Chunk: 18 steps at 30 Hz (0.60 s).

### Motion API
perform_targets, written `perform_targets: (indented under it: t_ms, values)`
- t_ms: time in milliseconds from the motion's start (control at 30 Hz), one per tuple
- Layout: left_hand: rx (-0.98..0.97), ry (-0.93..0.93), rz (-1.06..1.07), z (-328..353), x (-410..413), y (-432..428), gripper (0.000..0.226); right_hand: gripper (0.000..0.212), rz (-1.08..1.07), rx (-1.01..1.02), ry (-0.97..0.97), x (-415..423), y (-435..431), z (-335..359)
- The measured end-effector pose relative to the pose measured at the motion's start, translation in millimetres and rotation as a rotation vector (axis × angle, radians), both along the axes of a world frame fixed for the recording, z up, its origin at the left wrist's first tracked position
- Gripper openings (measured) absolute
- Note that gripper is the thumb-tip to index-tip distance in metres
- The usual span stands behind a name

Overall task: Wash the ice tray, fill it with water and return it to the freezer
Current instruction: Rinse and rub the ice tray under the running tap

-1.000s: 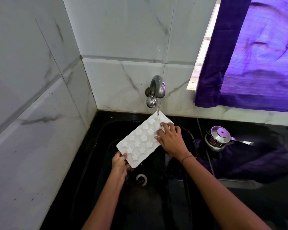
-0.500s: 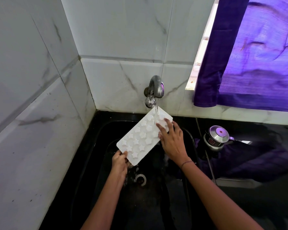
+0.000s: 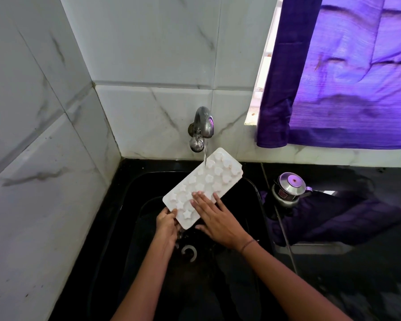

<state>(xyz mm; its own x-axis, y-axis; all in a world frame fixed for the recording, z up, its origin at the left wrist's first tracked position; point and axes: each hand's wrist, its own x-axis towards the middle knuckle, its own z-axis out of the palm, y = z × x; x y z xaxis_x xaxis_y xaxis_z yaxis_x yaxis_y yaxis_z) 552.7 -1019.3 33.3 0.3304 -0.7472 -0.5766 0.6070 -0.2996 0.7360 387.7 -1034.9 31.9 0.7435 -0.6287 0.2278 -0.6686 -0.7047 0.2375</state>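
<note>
I hold the white ice tray (image 3: 203, 187) over the black sink (image 3: 252, 188), tilted, its long axis running from about 7 o'clock near me up to 1 o'clock at the wall. The star-shaped cells face up toward me. The far, raised end sits just under the steel tap (image 3: 200, 129), and a thin stream of water (image 3: 205, 158) lands on the cells there. My left hand (image 3: 167, 222) is clenched on the tray's near corner, at 7 o'clock. My right hand (image 3: 214, 216) lies flat and spread on the tray's lower half, fingers pressing the cells, gripping nothing. Below, the drain ring (image 3: 189, 252) shows in the sink bottom. White marble-veined tiles (image 3: 148, 112) cover the corner walls. At 3 o'clock a small steel pot (image 3: 288, 188) stands on the black counter; above it hangs a purple curtain (image 3: 347, 84).
</note>
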Motion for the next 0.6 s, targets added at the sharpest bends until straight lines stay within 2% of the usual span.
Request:
perform_targets:
  t_ms: [67,167,233,400,500,600]
  values:
    - [0.027,-0.028,0.011,-6,8,6,0.034,0.07,-0.102,0.034,-0.14,-3,-7,11]
    - [0.054,-0.035,0.01,-14,24,17,0.035,0.069,-0.501,0.153,-0.434,0,-23,33]
    - [0.055,-0.038,-0.001,-15,34,25,0.035,0.062,-0.678,0.244,-0.47,2,-35,45]
    - [0.032,-0.07,-0.008,-18,54,38,0.035,0.044,-0.72,0.44,-0.614,15,-49,64]
    - [-0.002,-0.112,0.019,-21,64,44,0.032,0.043,-0.733,0.53,-0.685,21,-54,72]
    - [-0.049,-0.175,0.058,-25,72,51,0.023,0.057,-0.764,0.869,-0.904,22,-58,77]
